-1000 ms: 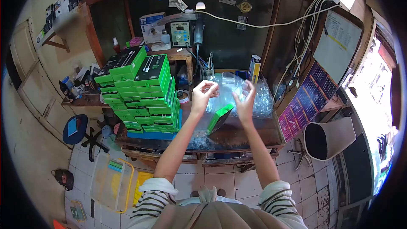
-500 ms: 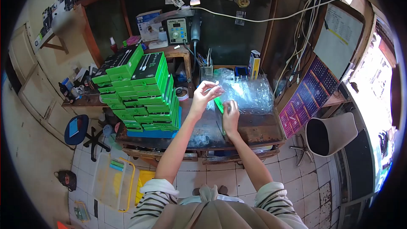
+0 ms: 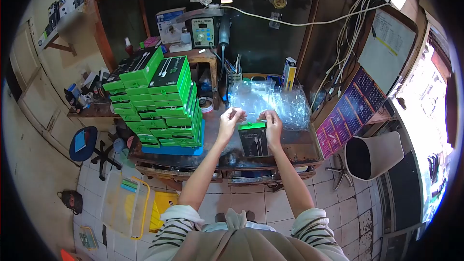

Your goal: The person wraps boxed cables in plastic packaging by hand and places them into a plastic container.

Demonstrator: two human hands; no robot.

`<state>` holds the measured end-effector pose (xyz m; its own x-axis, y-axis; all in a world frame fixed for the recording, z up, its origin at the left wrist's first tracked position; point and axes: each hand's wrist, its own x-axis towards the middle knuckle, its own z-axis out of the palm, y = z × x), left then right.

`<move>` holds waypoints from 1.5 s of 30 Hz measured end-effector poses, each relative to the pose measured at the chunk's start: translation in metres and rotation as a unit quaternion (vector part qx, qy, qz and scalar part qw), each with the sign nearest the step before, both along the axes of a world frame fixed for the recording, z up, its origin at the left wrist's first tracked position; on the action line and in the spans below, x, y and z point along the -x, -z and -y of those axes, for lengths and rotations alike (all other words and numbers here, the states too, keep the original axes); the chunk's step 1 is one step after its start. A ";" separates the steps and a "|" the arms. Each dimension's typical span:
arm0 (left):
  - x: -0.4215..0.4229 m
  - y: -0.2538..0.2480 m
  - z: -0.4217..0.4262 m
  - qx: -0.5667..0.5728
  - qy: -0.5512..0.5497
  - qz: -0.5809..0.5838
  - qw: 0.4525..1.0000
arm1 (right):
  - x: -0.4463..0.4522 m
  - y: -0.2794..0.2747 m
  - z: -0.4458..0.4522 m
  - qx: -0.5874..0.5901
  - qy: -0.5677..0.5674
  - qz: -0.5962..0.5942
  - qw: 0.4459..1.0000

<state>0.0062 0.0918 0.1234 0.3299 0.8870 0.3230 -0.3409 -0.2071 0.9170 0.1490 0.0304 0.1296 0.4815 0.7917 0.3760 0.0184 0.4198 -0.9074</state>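
My left hand (image 3: pixel 232 120) is closed, fingertips pinched at the near edge of a clear plastic bag (image 3: pixel 252 97). Opposite it, my right hand (image 3: pixel 271 124) also pinches at the bag's edge, its palm side close to a black cable box (image 3: pixel 253 142) with a green top. The box shows its printed face with white cables, just below and between my hands. Whether it rests on the desk or leans on my right hand I cannot tell. A tall stack of similar green and black boxes (image 3: pixel 166 111) stands left of my hands.
A heap of clear plastic bags (image 3: pixel 296 108) lies on the wooden desk (image 3: pixel 220 157) at the right. Behind are a pen basket (image 3: pixel 234 78), a yellow box (image 3: pixel 289 75) and a soldering station (image 3: pixel 203 33). Cables (image 3: pixel 345 43) hang at right; a chair (image 3: pixel 377 154) stands beside the desk.
My left hand has come down and my right hand has shifted right and slightly up. The box turned from edge-on to face me. A plastic bag now spreads beyond my fingers.
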 end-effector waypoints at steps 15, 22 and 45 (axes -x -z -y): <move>-0.007 -0.020 0.018 -0.124 -0.216 -0.237 0.939 | -0.016 0.019 -0.002 0.111 0.173 0.197 0.959; -0.005 0.030 -0.030 0.131 -0.033 -0.182 0.974 | -0.051 0.034 -0.011 0.266 0.047 0.078 0.960; -0.004 0.033 -0.025 -0.237 0.002 -0.249 0.939 | -0.041 0.029 -0.007 0.049 -0.068 0.322 0.943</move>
<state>0.0102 0.1169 0.0900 0.5468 0.6818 0.4860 0.1041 -0.6313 0.7685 0.1903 0.0369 0.1002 0.0706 0.8761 0.4769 0.5306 0.3719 -0.7617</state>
